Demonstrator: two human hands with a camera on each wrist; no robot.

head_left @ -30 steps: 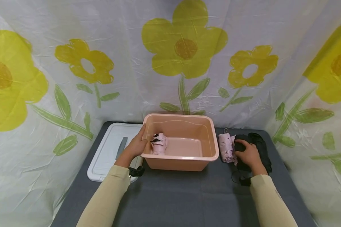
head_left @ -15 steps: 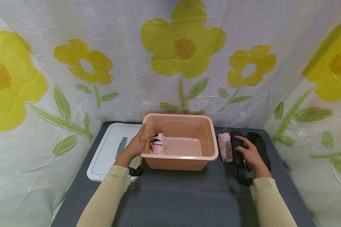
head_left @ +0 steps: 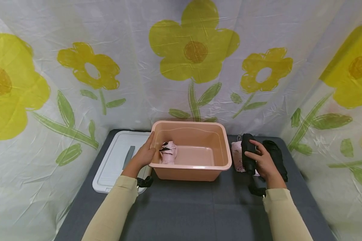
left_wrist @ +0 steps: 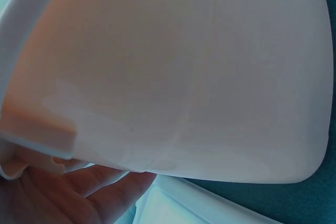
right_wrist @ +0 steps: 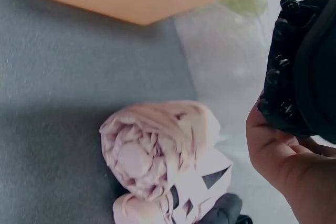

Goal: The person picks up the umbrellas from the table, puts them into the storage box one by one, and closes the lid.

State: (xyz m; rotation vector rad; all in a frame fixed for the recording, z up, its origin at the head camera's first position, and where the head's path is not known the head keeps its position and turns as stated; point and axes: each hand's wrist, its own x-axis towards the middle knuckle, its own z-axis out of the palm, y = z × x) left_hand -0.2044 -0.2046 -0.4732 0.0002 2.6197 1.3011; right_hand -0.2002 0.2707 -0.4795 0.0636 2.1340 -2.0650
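Observation:
My right hand (head_left: 264, 164) grips a black folded umbrella (head_left: 247, 152), raised over the table's right side. In the right wrist view, the rib tips of this umbrella (right_wrist: 278, 72) face the camera. Below it lies a rolled pink umbrella (right_wrist: 152, 148), partly covered in the head view, with more pink cloth beside it. Another black folded umbrella (head_left: 276, 157) rests to the right of that hand. My left hand (head_left: 143, 155) holds the left rim of a peach plastic bin (head_left: 187, 172), fingers against its outer wall. Inside the bin, at its left, lies a pink folded umbrella (head_left: 169, 154).
A white lid (head_left: 111, 170) with a grey handle (head_left: 128, 156) lies flat left of the bin, under my left forearm. Dark grey cloth covers the table (head_left: 184, 211). A flower-printed curtain (head_left: 132, 67) closes off the back and sides.
My right hand has taken hold of the black umbrella and lifted it, moving it slightly left over the pink one. My left hand and the bin stay in place.

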